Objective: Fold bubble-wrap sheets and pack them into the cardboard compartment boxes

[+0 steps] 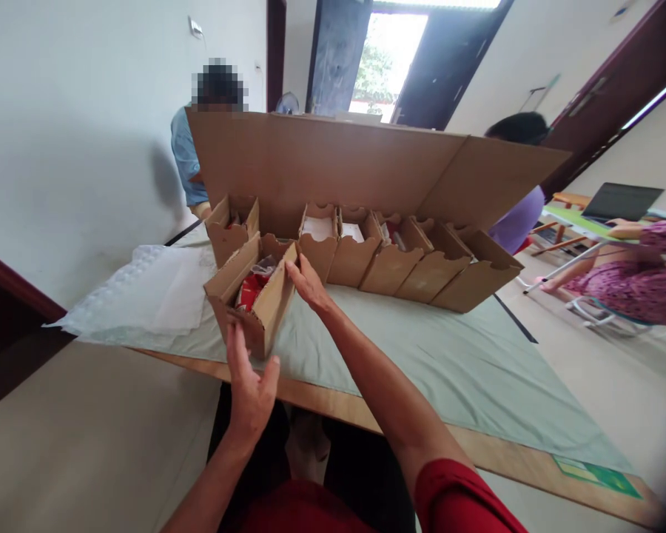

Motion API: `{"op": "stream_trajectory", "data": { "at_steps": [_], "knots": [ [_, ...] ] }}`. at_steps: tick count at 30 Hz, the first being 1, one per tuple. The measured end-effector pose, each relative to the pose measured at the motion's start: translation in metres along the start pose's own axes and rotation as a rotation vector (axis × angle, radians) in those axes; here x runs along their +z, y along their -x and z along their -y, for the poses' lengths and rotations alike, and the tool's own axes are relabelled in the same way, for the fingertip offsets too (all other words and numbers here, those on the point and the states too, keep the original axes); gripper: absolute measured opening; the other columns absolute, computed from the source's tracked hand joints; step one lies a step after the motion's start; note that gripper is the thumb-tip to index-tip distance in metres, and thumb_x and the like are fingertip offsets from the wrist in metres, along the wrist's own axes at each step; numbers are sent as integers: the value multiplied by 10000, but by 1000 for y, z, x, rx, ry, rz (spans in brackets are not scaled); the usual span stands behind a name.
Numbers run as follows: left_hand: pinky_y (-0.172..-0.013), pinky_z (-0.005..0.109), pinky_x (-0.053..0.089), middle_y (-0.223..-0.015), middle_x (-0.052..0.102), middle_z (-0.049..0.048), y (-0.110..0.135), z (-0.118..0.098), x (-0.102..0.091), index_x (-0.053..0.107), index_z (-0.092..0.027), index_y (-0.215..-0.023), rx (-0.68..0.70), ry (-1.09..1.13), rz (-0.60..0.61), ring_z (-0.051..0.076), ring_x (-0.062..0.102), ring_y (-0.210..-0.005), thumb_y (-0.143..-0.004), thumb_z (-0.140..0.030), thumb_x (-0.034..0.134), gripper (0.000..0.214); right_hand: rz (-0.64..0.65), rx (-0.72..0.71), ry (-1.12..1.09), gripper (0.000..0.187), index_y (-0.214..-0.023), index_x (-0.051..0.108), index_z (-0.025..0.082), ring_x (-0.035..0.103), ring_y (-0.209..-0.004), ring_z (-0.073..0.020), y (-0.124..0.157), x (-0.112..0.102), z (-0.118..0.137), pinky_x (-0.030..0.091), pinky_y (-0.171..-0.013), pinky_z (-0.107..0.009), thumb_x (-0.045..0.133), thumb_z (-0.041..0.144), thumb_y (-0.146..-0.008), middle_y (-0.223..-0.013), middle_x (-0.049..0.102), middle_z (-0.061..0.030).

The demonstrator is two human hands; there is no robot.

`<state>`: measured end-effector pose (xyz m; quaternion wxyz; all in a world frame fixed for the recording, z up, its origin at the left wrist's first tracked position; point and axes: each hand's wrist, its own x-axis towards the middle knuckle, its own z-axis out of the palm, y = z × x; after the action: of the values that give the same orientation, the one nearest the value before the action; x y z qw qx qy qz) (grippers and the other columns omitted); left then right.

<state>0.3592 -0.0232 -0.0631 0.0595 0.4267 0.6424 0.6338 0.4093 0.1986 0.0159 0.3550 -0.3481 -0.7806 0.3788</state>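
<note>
A long cardboard bin [273, 305] stands near the table's front edge, with red packets [249, 291] and some clear plastic inside. My left hand [251, 385] touches its near end, fingers stretched out and thumb apart. Against the bin's right wall, toward the far end, lie the outstretched fingers of my right hand [309, 283]. Neither hand is wrapped round the cardboard. Just behind, another cardboard bin [227, 240] holds something dark red, hard to make out.
To the right stands a row of several cardboard bins [388, 270], some with white or red contents. A tall cardboard panel [333, 159] rises behind. Bubble wrap [144, 292] covers the left of the cloth-covered table [355, 340]. Several people sit around, one in a blue shirt [183, 159].
</note>
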Motion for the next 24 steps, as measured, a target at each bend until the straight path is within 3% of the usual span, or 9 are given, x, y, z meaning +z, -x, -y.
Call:
{"op": "stream_trajectory", "data": {
  "at_steps": [3, 8, 13, 17, 21, 24],
  "knots": [
    [-1117, 574, 451, -1673, 223, 184, 9, 6, 12, 259, -288, -1601, 10, -36, -8, 370, 290, -1530, -922, -286, 617, 768, 35, -55, 21, 578, -1429, 537, 142, 496, -1388, -257, 9, 1, -14, 353, -1186, -400, 402, 511, -1005, -1492, 563, -149],
    [-1101, 546, 484, -1676, 212, 169, 13, 10, 21, 274, -306, -1594, 43, -65, 21, 348, 299, -1532, -933, -252, 598, 738, 50, -72, -147, 848, -1547, 414, 166, 413, -1479, -242, 28, 14, -36, 309, -1232, -391, 344, 759, -946, -1603, 439, -145],
    [-1157, 593, 410, -1627, 289, 186, 3, 20, 25, 301, -280, -1583, 67, -127, 7, 352, 333, -1506, -932, -260, 601, 716, -36, -84, -157, 694, -1512, 461, 224, 435, -1460, -244, 37, 34, -44, 336, -1218, -428, 337, 669, -994, -1579, 475, -119],
    [-1166, 618, 381, -1589, 307, 211, -14, 34, 21, 324, -238, -1574, 69, -186, -85, 376, 322, -1496, -893, -287, 649, 755, -132, -10, -113, 642, -1464, 515, 223, 434, -1456, -307, 60, 40, -73, 420, -1150, -491, 411, 632, -980, -1595, 439, -146],
    [-1104, 606, 459, -1597, 287, 224, -26, 38, 26, 321, -235, -1580, 49, -183, -92, 394, 342, -1482, -887, -297, 644, 767, -98, 43, -30, 562, -1367, 606, 239, 458, -1441, -329, 80, 39, -104, 400, -1163, -530, 437, 604, -975, -1553, 488, -157],
    [-1080, 591, 491, -1643, 214, 219, -26, 32, 41, 275, -257, -1602, 10, -154, -70, 399, 332, -1495, -891, -287, 642, 800, -23, 7, 25, 542, -1373, 607, 207, 482, -1424, -334, 85, 38, -109, 377, -1177, -536, 444, 548, -985, -1538, 511, -175]
  ]
}}
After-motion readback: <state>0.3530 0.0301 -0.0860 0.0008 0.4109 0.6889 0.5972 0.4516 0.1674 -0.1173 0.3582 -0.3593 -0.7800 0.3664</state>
